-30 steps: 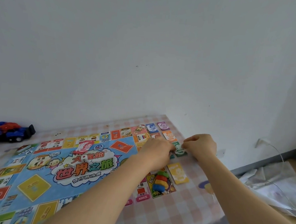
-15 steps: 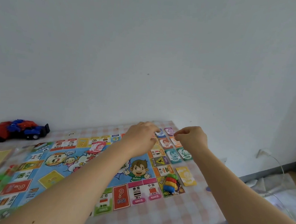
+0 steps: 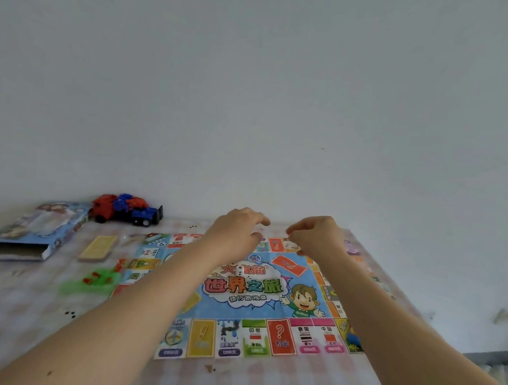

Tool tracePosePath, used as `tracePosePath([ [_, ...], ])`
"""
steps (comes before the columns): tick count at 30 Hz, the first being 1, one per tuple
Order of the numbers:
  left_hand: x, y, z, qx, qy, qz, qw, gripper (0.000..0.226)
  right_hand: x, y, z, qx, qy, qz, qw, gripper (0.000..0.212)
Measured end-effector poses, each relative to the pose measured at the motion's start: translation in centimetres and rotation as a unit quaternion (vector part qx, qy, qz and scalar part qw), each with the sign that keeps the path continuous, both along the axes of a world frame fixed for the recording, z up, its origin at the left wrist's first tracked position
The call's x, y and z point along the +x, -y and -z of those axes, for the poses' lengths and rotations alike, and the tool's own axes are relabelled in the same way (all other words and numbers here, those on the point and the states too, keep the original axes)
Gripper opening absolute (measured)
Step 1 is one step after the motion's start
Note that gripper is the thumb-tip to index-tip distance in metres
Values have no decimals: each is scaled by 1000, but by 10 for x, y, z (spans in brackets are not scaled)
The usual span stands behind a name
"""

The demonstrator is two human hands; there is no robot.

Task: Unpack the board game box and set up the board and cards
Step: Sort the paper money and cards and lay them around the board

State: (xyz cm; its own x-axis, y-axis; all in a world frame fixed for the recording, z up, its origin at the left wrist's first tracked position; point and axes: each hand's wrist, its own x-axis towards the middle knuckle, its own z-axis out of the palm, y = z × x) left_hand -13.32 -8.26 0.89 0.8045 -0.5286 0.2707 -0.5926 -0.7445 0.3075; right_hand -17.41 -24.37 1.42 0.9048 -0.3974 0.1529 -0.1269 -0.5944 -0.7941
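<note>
The colourful game board lies flat on the checked tablecloth. Both my hands hover over its far edge. My left hand has relaxed, slightly bent fingers and holds nothing. The fingers of my right hand are curled with the fingertips drawn together, and nothing shows between them. A red card and a white die lie on the board's middle. A yellow card stack sits left of the board. The open blue game box lies at the far left. Blurred small cards line the right edge.
A red and blue toy truck stands by the wall. A green bag of small red pieces lies left of the board. Coloured pawns peek out beside my right forearm. The table ends at the right, floor below.
Both hands left the small cards at the right edge, rose and moved left over the board's far edge. My view swung left, bringing the box and card stack in.
</note>
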Motion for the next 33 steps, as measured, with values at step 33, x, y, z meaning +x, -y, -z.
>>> tracePosePath([
  [33, 50, -48, 94, -209, -105, -150, 961, 42, 101, -56, 57, -106, -213, -124, 963, 51],
])
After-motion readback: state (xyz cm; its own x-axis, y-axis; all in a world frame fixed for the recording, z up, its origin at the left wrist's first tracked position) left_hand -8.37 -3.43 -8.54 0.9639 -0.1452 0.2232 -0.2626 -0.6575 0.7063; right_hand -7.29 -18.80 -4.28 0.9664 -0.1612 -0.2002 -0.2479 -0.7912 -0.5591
